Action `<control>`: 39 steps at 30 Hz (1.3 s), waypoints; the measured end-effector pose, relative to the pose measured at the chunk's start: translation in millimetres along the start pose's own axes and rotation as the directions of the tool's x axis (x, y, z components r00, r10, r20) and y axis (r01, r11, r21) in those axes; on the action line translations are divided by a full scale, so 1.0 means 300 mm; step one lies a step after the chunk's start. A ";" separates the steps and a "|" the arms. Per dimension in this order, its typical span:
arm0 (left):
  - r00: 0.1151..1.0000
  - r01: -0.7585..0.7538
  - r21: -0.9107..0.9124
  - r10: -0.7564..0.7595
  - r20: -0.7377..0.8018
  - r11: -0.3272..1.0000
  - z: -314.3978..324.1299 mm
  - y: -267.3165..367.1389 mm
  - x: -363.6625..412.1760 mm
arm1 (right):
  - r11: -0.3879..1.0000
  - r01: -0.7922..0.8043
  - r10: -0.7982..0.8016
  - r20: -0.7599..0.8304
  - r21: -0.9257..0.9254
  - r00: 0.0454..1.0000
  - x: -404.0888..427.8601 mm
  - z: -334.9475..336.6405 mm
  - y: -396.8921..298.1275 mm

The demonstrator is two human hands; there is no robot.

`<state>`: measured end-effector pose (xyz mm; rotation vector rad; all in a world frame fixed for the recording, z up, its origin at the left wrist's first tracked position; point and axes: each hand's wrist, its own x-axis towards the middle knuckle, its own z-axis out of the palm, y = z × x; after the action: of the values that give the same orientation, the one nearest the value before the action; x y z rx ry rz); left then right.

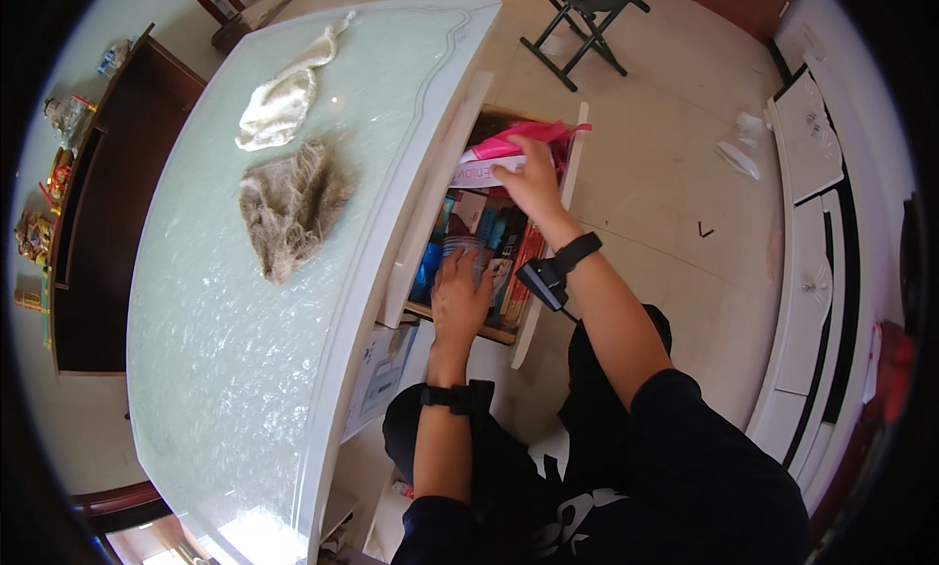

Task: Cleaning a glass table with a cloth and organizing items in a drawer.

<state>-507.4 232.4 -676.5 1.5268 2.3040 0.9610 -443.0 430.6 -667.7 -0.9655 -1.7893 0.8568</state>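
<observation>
An open drawer point(579, 169) juts from the side of a glass-topped table point(220, 293), full of small packets and boxes. My right hand point(532, 180) is over its far part, fingers spread on a pink and white printed bag point(506, 149); whether it grips the bag I cannot tell. My left hand point(460, 297) reaches into the near part, fingers at a clear ribbed plastic item point(463, 246). A blue plastic bag point(425, 273) lies beside the left fingers. On the tabletop rest a crumpled grey-brown cloth point(290, 209) and a white cloth point(279, 106).
A folding stool point(587, 7) stands on the floor beyond the drawer. White cabinets point(807, 286) line the right side. A printed box point(378, 378) sits under the tabletop. Plastic scraps point(737, 160) lie on the floor; a dark wooden shelf point(117, 220) is at the left.
</observation>
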 end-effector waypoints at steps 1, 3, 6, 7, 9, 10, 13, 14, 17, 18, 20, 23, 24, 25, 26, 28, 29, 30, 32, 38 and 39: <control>1.000 0.013 -0.004 -0.013 0.008 1.000 -0.001 0.002 0.002 | 0.997 0.081 -0.080 0.021 -0.009 0.997 -0.010 0.009 -0.021; 1.000 0.004 -0.001 -0.004 0.007 1.000 0.000 -0.002 0.002 | 0.976 0.215 -0.215 0.033 -0.012 0.976 -0.024 0.017 -0.055; 1.000 -0.009 0.002 0.009 0.023 1.000 0.016 -0.011 -0.002 | 0.985 0.166 -0.168 0.076 0.035 0.983 -0.018 0.000 -0.062; 0.999 -0.017 -0.001 0.017 0.040 1.000 0.021 -0.011 -0.001 | 0.979 0.190 -0.181 0.120 -0.070 0.976 -0.010 -0.014 -0.050; 0.995 -0.003 -0.035 0.006 0.096 0.999 0.020 0.010 -0.003 | 0.962 0.216 -0.188 0.166 -0.169 0.968 -0.014 -0.039 -0.020; 0.988 0.014 -0.069 -0.003 0.152 0.998 0.014 0.022 -0.003 | 0.924 0.170 -0.079 0.266 -0.341 0.961 -0.026 -0.052 -0.003; 0.995 -0.015 -0.094 0.024 0.097 0.995 0.019 -0.001 -0.002 | 0.819 0.144 0.157 0.458 -0.556 0.875 -0.051 -0.060 0.011; 0.996 -0.012 -0.089 0.020 0.090 0.996 0.016 -0.012 -0.010 | 0.769 0.192 0.161 0.475 -0.609 0.865 -0.083 -0.058 0.006; 0.987 0.026 -0.257 0.016 0.162 0.966 0.026 -0.005 0.014 | 0.717 0.227 0.124 0.442 -0.659 0.888 -0.025 -0.076 -0.020; 0.972 0.156 -0.456 -0.054 0.228 0.876 0.040 0.017 0.046 | 0.739 0.262 0.014 0.403 -0.621 0.915 0.013 -0.107 -0.008; 0.934 0.338 -0.699 -0.132 0.332 0.631 0.030 -0.019 0.103 | 0.751 0.355 -0.152 0.378 -0.557 0.913 0.082 -0.087 -0.019; 0.838 0.545 -0.801 -0.206 0.506 0.249 0.018 0.092 0.194 | 0.670 0.543 -0.343 0.437 -0.506 0.831 0.160 -0.130 0.051; 0.837 0.547 -0.819 -0.131 0.531 0.174 0.031 0.042 0.214 | 0.624 0.593 -0.339 0.507 -0.509 0.793 0.162 -0.104 0.037; 0.844 0.535 -0.827 -0.136 0.518 0.173 0.045 0.029 0.231 | 0.620 0.604 -0.353 0.510 -0.501 0.784 0.164 -0.095 0.027; 0.834 0.540 -0.840 -0.167 0.526 0.052 0.068 0.027 0.245 | 0.557 0.642 -0.262 0.622 -0.527 0.738 0.167 -0.092 0.020; 0.809 0.545 -0.829 -0.181 0.560 -0.126 0.142 0.027 0.283 | 0.443 0.689 -0.175 0.699 -0.573 0.694 0.166 -0.096 0.047; 0.817 0.534 -0.835 -0.173 0.549 -0.129 0.186 0.038 0.299 | 0.429 0.696 -0.184 0.699 -0.576 0.691 0.167 -0.097 0.073; 0.750 0.556 -0.806 -0.296 0.591 -0.201 0.230 0.071 0.316 | 0.444 0.672 -0.148 0.692 -0.592 0.707 0.161 -0.108 0.101; 0.665 0.559 -0.785 -0.420 0.617 -0.266 0.277 0.089 0.351 | 0.467 0.661 -0.201 0.658 -0.587 0.726 0.155 -0.108 0.134; 0.740 0.430 -0.834 -0.394 0.545 -0.345 0.387 0.048 0.408 | 0.489 0.708 -0.285 0.674 -0.509 0.682 0.146 -0.095 0.145; 0.744 0.422 -0.838 -0.396 0.538 -0.346 0.402 0.042 0.420 | 0.490 0.703 -0.279 0.671 -0.516 0.687 0.148 -0.094 0.149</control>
<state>-492.3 395.0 -739.1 -0.1407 0.9190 1.6948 -418.5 494.1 -679.0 -0.5794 -2.8252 -0.1240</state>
